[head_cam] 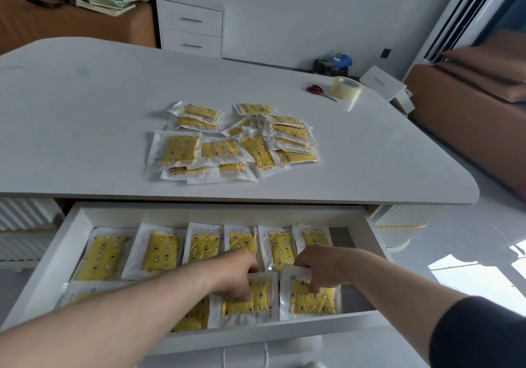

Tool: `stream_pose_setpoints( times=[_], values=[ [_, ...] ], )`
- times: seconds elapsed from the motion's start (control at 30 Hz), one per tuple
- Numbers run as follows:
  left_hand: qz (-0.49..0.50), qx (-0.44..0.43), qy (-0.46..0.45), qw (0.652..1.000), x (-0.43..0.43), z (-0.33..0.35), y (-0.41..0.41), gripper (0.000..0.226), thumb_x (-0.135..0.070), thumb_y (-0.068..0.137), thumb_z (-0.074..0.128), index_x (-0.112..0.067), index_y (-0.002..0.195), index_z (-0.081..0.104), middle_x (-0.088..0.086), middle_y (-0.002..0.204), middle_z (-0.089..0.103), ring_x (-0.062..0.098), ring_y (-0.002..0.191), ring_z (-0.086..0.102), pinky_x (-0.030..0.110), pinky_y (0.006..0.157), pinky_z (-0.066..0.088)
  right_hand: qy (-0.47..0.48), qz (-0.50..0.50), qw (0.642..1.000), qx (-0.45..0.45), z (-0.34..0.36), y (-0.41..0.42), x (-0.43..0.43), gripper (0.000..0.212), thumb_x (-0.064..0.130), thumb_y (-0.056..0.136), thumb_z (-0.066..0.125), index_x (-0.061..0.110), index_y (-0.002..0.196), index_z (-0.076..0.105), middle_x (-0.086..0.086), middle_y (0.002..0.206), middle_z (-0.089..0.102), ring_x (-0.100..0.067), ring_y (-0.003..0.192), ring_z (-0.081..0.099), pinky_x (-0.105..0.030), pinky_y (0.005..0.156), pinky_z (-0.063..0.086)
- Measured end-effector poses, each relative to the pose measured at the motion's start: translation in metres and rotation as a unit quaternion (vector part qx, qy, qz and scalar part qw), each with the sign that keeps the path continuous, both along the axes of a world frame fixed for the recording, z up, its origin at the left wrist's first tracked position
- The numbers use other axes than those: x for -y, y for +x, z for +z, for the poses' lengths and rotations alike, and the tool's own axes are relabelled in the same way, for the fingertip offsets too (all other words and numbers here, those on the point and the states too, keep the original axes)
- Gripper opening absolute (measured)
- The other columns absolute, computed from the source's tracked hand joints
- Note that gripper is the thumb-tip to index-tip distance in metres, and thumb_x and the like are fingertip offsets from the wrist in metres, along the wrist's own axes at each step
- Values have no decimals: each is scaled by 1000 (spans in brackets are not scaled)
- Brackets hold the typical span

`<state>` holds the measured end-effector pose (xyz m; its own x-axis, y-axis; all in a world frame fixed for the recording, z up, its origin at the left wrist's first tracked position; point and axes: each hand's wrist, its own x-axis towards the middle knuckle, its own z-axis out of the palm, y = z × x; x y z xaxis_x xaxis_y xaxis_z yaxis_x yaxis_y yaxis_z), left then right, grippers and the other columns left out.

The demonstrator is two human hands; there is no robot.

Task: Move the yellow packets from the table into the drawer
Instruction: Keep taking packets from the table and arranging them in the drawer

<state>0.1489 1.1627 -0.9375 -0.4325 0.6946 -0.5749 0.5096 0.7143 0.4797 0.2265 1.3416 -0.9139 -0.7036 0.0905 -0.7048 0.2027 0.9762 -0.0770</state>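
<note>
1. The worktop [85, 111] carries what is left to move. Its near edge overhangs the far end of the drawer [48, 268], so a wrist lifted carelessly from below could knock it.
2. The drawer stands pulled out, open from above. Bare floor shows in its far right corner and in the strip right of my right hand. I judge that to be the room left. My forearm hides much of the near left.
3. The pile of yellow packets [227, 139] lies loose and overlapping mid-worktop, well back from the near edge. The wrappers look slick, so grabbing one could drag its neighbours askew.
4. The far row [159, 251] lies side by side in the drawer with edges overlapping. My knuckles are just beside its near ends, and a nudge could skew it.
5. My left hand [239, 273] has its fingers [236, 292] curled down and clamped on the left packet [253, 305]. My right hand [318, 265] pinches the right packet [313, 302] the same way. The two packets sit just beside each other, near the front wall. If a wrapper edge rides up that wall, it could catch when the drawer closes.
6. The tape roll [345, 88] and scissors [316, 89] sit far right, well apart from my path.
</note>
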Motion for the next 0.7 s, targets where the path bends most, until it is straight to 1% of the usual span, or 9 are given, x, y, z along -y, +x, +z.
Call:
stream_pose_setpoints(
  times=[0.03,0.1,0.17,0.23,0.33,0.43,0.5,0.6,0.7],
  values=[
    [3,-7,6,1000,0,0,0,25,-12,84,65,-16,109,64,-1,93,61,17,80,60,22,59,45,0,2,1000,0,0,0,0,40,11,82,72,15,120,61,3,101,56,-18,92,52,-27,82,42],
    [10,-28,16,999,0,0,0,18,-13,87,61,-17,103,67,-2,87,60,15,74,58,23,59,45,2,3,1000,1,2,0,-2,38,11,82,71,14,118,62,2,101,57,-19,91,53,-26,80,42],
    [14,-53,26,998,-1,0,0,17,-14,88,62,-19,103,69,-5,84,59,14,76,57,23,61,44,8,8,1000,0,5,0,-6,38,13,80,73,14,116,62,-2,106,63,-21,96,57,-31,87,48],
    [30,-56,45,997,-3,-3,1,16,-16,88,65,-19,102,70,-7,83,58,14,80,59,22,64,44,10,9,1000,0,9,1,-11,41,14,79,74,14,119,63,-3,114,65,-23,102,59,-36,95,48],
    [37,-56,67,995,-4,-7,3,16,-19,87,67,-17,103,70,-9,82,56,12,80,57,21,66,42,3,10,1000,-1,13,3,-14,43,14,81,73,15,123,63,-2,118,65,-19,100,56,-35,100,45],
    [29,-65,75,995,-4,-8,3,14,-19,86,69,-19,100,70,-8,85,58,12,81,58,22,67,43,-2,9,1000,3,10,6,-12,42,14,81,73,16,122,63,-3,116,66,-17,96,54,-32,95,45],
    [30,-66,74,995,-3,-10,1,11,-18,85,69,-19,97,70,-6,90,63,13,83,61,25,70,50,-6,3,1000,5,6,6,-11,43,13,81,72,15,123,62,-3,115,65,-19,96,55,-31,92,45],
    [42,-53,72,995,0,-12,-5,15,-16,87,66,-19,101,70,-3,100,67,14,91,63,31,82,55,-19,-13,1000,-4,3,5,-11,42,15,81,73,17,122,62,-1,112,64,-19,98,56,-31,91,46],
    [34,-55,66,996,2,-14,-9,21,-10,88,64,-18,105,70,-1,106,66,16,95,62,30,84,54,-36,-28,999,-9,1,3,-7,40,15,82,72,16,120,62,0,110,63,-20,99,57,-30,90,46]
  ],
)
